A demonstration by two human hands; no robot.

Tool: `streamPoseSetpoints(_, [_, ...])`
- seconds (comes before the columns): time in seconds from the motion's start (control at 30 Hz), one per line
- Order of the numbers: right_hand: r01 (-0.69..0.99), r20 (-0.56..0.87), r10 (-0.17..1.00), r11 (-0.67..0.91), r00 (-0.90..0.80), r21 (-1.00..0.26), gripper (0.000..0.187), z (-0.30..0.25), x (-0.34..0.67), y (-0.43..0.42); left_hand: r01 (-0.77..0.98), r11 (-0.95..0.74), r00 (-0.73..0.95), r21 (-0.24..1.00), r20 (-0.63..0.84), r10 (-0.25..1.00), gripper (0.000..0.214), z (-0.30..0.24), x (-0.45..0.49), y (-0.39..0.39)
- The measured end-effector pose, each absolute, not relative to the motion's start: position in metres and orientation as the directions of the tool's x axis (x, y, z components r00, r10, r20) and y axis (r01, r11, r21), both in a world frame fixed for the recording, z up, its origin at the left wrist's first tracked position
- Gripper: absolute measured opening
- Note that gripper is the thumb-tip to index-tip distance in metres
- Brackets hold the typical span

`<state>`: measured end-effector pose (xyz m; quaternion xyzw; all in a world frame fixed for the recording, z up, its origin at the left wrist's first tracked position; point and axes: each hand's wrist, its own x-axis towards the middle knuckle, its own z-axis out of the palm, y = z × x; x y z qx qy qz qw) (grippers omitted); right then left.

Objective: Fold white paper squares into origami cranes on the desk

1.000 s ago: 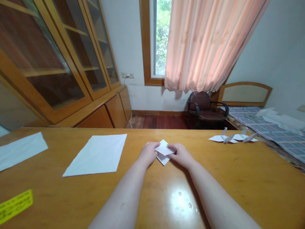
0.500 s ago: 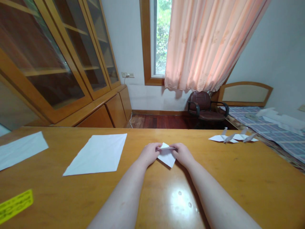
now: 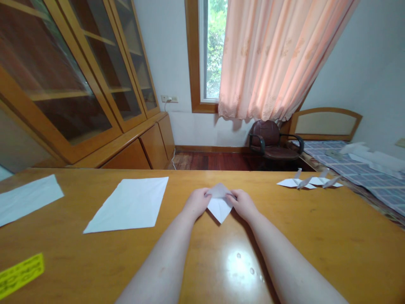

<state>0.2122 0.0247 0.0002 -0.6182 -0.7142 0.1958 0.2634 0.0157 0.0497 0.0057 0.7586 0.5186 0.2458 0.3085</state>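
A small folded piece of white paper (image 3: 220, 205) is held between my two hands near the far side of the wooden table (image 3: 152, 261). My left hand (image 3: 198, 202) pinches its left corner, and my right hand (image 3: 243, 202) grips the right corner. The upper flap stands up in grey shade, while the lower part comes to a point facing me. Some fingertips are hidden behind the paper. To the left lies a flat sheet of white paper (image 3: 129, 204). Two folded paper birds (image 3: 291, 183) sit at the far right of the table.
Another white sheet (image 3: 28, 200) lies at the far left, with a yellow label (image 3: 22, 274) nearer me. Beyond the table stand a glass-door cabinet (image 3: 126, 126), a brown armchair (image 3: 274, 143) and a bed (image 3: 351, 164) with a checked cover.
The paper's upper flap has been spread up and back, showing as a broad shaded face instead of a thin edge. Its lower point has shifted slightly left. Both hands keep their hold.
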Motion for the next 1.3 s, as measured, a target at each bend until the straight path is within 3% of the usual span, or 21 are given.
streamPoseSetpoints(0.2, [0.78, 0.11, 0.991, 0.012, 0.073, -0.626, 0.026, 0.001, 0.215, 0.025, 0.716, -0.18, 0.222, 0.674, 0.024, 0.975, 0.023, 0.003, 0.013, 0.053])
streamPoseSetpoints(0.37, [0.77, 0.108, 0.985, -0.037, 0.137, -0.637, 0.023, 0.0, 0.216, 0.026, 0.693, -0.187, 0.233, 0.696, 0.03, 0.972, 0.027, 0.004, 0.012, 0.051])
streamPoseSetpoints(0.53, [0.729, 0.071, 0.974, -0.111, 0.214, -0.676, 0.023, 0.0, 0.217, 0.027, 0.512, -0.257, 0.384, 0.82, 0.05, 0.922, 0.045, 0.007, 0.015, 0.046])
streamPoseSetpoints(0.73, [0.734, 0.076, 0.948, -0.188, 0.31, -0.652, 0.026, -0.003, 0.221, 0.029, 0.283, -0.238, 0.563, 0.929, 0.04, 0.825, 0.032, 0.009, 0.02, 0.041])
streamPoseSetpoints(0.8, [0.743, 0.066, 0.948, -0.198, 0.31, -0.64, 0.026, -0.004, 0.221, 0.03, 0.263, -0.266, 0.626, 0.928, 0.046, 0.779, 0.04, 0.009, 0.021, 0.041])
streamPoseSetpoints(0.9, [0.749, 0.066, 0.949, -0.197, 0.307, -0.633, 0.026, -0.005, 0.222, 0.031, 0.317, -0.373, 0.642, 0.872, 0.091, 0.761, 0.049, 0.008, 0.021, 0.042])
streamPoseSetpoints(1.1, [0.762, 0.064, 0.952, -0.199, 0.3, -0.616, 0.023, -0.006, 0.222, 0.031, 0.418, -0.428, 0.631, 0.801, 0.083, 0.771, 0.041, 0.008, 0.02, 0.041])
streamPoseSetpoints(1.3, [0.867, 0.118, 0.943, -0.23, 0.31, -0.442, 0.029, 0.0, 0.223, 0.028, 0.416, -0.44, 0.642, 0.796, 0.085, 0.762, 0.033, 0.014, 0.021, 0.04])
